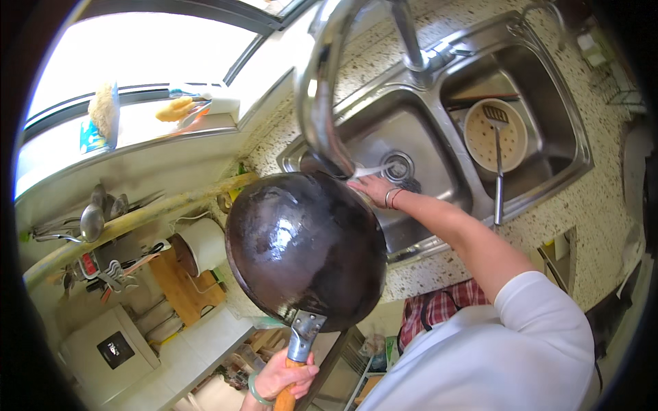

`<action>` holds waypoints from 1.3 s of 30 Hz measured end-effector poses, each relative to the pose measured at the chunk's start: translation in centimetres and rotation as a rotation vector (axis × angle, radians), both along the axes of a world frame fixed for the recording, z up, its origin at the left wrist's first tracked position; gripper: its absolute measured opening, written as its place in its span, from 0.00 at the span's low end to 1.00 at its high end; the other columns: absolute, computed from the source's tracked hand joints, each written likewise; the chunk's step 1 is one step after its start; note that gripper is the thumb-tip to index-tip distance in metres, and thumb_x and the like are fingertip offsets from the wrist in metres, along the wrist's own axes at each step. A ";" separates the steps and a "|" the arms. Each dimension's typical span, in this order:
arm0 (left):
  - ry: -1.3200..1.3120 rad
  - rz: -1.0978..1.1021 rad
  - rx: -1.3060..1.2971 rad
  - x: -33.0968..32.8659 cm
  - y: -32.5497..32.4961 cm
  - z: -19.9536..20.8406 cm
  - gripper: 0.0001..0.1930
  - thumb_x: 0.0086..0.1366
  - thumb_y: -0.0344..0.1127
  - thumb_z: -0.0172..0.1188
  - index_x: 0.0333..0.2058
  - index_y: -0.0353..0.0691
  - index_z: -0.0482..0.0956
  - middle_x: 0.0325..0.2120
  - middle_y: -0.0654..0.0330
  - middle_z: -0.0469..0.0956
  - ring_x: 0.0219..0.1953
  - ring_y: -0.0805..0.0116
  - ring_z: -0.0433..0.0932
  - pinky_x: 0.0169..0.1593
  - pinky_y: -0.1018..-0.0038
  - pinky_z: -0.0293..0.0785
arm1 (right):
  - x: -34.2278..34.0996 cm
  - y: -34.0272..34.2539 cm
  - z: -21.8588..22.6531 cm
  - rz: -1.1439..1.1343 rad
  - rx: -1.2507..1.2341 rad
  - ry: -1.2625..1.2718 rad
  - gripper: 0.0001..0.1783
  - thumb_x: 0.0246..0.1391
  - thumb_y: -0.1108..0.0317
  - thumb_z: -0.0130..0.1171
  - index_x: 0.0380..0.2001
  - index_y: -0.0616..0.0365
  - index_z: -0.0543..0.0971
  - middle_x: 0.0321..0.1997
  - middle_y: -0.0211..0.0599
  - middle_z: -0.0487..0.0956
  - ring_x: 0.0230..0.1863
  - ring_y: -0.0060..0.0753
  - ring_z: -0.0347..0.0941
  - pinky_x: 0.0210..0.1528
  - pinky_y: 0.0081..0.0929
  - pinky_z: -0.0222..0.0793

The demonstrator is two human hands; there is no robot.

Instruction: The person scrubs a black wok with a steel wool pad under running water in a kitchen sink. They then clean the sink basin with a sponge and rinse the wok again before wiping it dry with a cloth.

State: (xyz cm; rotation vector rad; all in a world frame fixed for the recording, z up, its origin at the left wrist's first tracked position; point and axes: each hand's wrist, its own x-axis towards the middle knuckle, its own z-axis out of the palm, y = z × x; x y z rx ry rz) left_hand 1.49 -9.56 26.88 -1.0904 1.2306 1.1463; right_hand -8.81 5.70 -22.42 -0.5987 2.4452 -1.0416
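Observation:
A large dark wok (pixel 305 246) is tilted up beside the left sink basin (pixel 418 116), its shiny rounded underside towards me. My left hand (pixel 286 378), with a green bangle on the wrist, is closed around its wooden handle (pixel 284 400). At the wok's far right edge, under the curved metal faucet (pixel 317 96), is my right hand (pixel 373 190). Its fingers look stretched out towards the wok, with nothing visible in them, though the wok partly hides them. A white stream of water (pixel 373 170) runs just above these fingers towards the drain (pixel 397 166).
In the right basin (pixel 548 130) sits a pale perforated colander (pixel 480 147) with a slotted spatula (pixel 497 151) across it. Ladles and spoons (pixel 92 220) hang at left near a yellowish bar (pixel 144 220). A white appliance (pixel 106 353) and cutting board (pixel 185 288) stand lower left.

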 end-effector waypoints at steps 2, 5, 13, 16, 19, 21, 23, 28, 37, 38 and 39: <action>-0.021 0.042 0.015 0.9 -1.2 -0.2 0.07 0.63 0.23 0.54 0.34 0.40 0.66 0.15 0.65 0.65 0.12 0.76 0.63 0.17 0.77 0.60 | -0.4 -1.4 3.5 0.156 0.090 -0.152 0.46 0.42 0.71 0.60 0.66 0.35 0.55 0.71 0.41 0.49 0.70 0.49 0.47 0.61 0.50 0.59; -0.027 0.023 0.045 2.1 -2.4 -0.7 0.07 0.64 0.24 0.55 0.34 0.41 0.66 0.15 0.65 0.65 0.12 0.76 0.64 0.17 0.77 0.61 | 0.1 -1.5 3.3 0.151 0.230 -0.186 0.30 0.48 0.64 0.59 0.57 0.35 0.68 0.66 0.41 0.59 0.65 0.46 0.57 0.59 0.54 0.59; 0.075 -0.102 0.114 2.0 -2.2 -3.1 0.07 0.61 0.25 0.56 0.33 0.41 0.66 0.15 0.66 0.65 0.11 0.77 0.62 0.16 0.78 0.61 | 2.0 4.4 -0.2 -0.393 -0.128 -0.450 0.26 0.41 0.45 0.66 0.35 0.55 0.79 0.37 0.42 0.80 0.42 0.40 0.76 0.45 0.38 0.70; 0.099 -0.091 0.141 2.2 -2.0 -4.0 0.08 0.60 0.25 0.57 0.33 0.41 0.66 0.15 0.66 0.65 0.11 0.77 0.62 0.15 0.78 0.60 | -0.2 6.1 1.7 -0.702 -0.373 -0.525 0.23 0.36 0.61 0.67 0.36 0.60 0.75 0.35 0.42 0.78 0.37 0.29 0.75 0.40 0.26 0.70; 0.125 -0.145 0.213 1.0 -1.2 -4.7 0.08 0.62 0.29 0.57 0.31 0.41 0.65 0.15 0.67 0.65 0.11 0.78 0.63 0.16 0.79 0.62 | -2.0 7.8 1.4 -0.854 -0.730 -0.437 0.24 0.39 0.60 0.67 0.39 0.60 0.75 0.34 0.37 0.78 0.38 0.31 0.75 0.44 0.29 0.70; 0.128 -0.133 0.241 1.3 -1.2 -5.2 0.09 0.62 0.30 0.57 0.29 0.41 0.64 0.15 0.67 0.64 0.12 0.79 0.63 0.16 0.80 0.63 | -2.2 7.3 2.8 -0.906 -0.929 -0.610 0.23 0.41 0.56 0.69 0.37 0.58 0.76 0.31 0.31 0.77 0.35 0.29 0.74 0.40 0.27 0.70; 0.133 -0.126 0.263 1.4 -0.9 -5.6 0.09 0.62 0.30 0.57 0.28 0.41 0.64 0.15 0.67 0.64 0.12 0.79 0.63 0.16 0.80 0.63 | -2.3 8.0 3.8 -0.810 -1.062 -0.827 0.20 0.42 0.56 0.69 0.34 0.57 0.76 0.30 0.30 0.77 0.32 0.26 0.73 0.35 0.25 0.69; 0.154 -0.142 0.279 1.3 -0.2 -7.1 0.08 0.61 0.29 0.56 0.28 0.41 0.64 0.15 0.66 0.64 0.12 0.77 0.64 0.15 0.78 0.62 | -1.3 8.7 6.0 -0.921 -1.213 -0.831 0.08 0.44 0.68 0.64 0.28 0.57 0.77 0.24 0.24 0.73 0.26 0.21 0.69 0.29 0.22 0.67; 0.116 -0.031 0.416 1.1 0.0 -8.8 0.08 0.62 0.30 0.57 0.30 0.41 0.65 0.15 0.67 0.64 0.12 0.79 0.62 0.16 0.79 0.60 | -2.2 10.9 10.4 -0.944 -1.030 -0.337 0.20 0.50 0.77 0.59 0.47 0.51 0.78 0.36 0.26 0.77 0.35 0.19 0.71 0.37 0.20 0.70; 0.115 -0.020 0.418 1.1 0.0 -8.9 0.08 0.62 0.30 0.57 0.30 0.41 0.65 0.15 0.67 0.64 0.12 0.79 0.62 0.16 0.79 0.60 | -2.4 10.8 11.0 -0.964 -0.975 -0.389 0.17 0.50 0.75 0.60 0.46 0.51 0.78 0.35 0.26 0.77 0.34 0.19 0.71 0.36 0.20 0.70; 0.110 -0.003 0.415 1.2 0.0 -9.0 0.07 0.62 0.29 0.56 0.31 0.41 0.65 0.15 0.68 0.63 0.11 0.80 0.61 0.15 0.80 0.59 | -2.6 10.7 11.5 -0.982 -0.919 -0.442 0.15 0.51 0.72 0.61 0.44 0.51 0.79 0.34 0.26 0.78 0.33 0.20 0.72 0.36 0.20 0.70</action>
